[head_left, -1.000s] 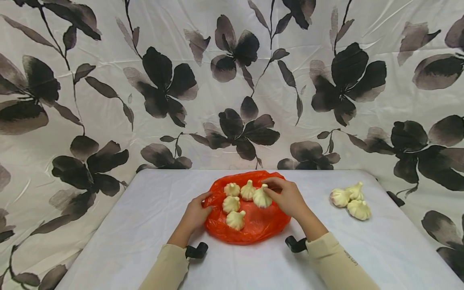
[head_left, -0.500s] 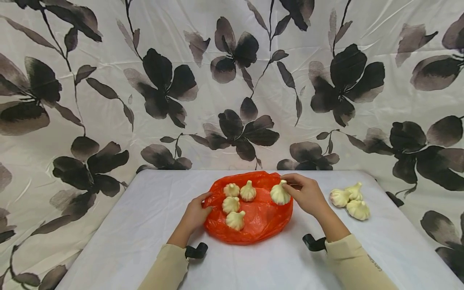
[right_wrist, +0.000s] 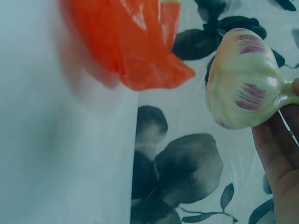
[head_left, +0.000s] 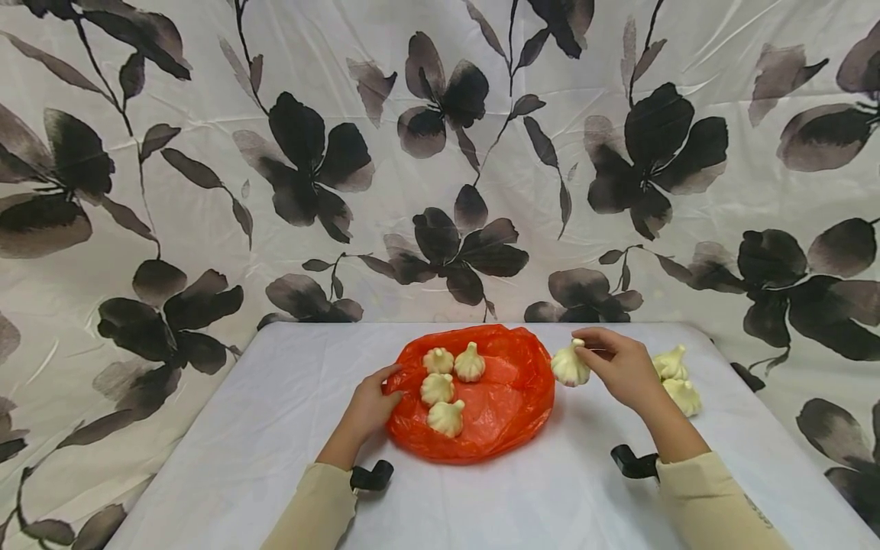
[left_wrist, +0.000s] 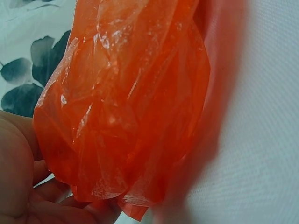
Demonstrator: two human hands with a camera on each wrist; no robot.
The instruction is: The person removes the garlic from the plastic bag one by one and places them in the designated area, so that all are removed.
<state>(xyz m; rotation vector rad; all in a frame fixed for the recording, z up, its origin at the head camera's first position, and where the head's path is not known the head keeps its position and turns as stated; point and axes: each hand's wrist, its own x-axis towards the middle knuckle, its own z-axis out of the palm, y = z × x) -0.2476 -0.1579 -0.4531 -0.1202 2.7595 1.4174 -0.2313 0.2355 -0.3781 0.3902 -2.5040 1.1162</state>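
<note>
An opened red plastic bag (head_left: 491, 428) lies on the table with several pale garlic bulbs (head_left: 446, 418) in its left half. My left hand (head_left: 369, 409) holds the bag's left rim; in the left wrist view its fingers (left_wrist: 53, 190) curl against the crinkled red plastic (left_wrist: 121, 116). Just off the bag's right edge, my right hand (head_left: 622, 372) pinches one garlic bulb (head_left: 570, 365) by its stem, raised above the table. The right wrist view shows purple streaks on this held bulb (right_wrist: 245, 79).
Two garlic bulbs (head_left: 682, 396) show on the right side of the table, partly covered by my right hand and forearm. A white cloth (head_left: 275, 397) covers the table. Behind it hangs a floral curtain (head_left: 440, 153).
My right hand has carried the held garlic bulb rightward, from over the bag to beyond its right edge. It now hides one bulb on the right. The left hand stays at the rim.
</note>
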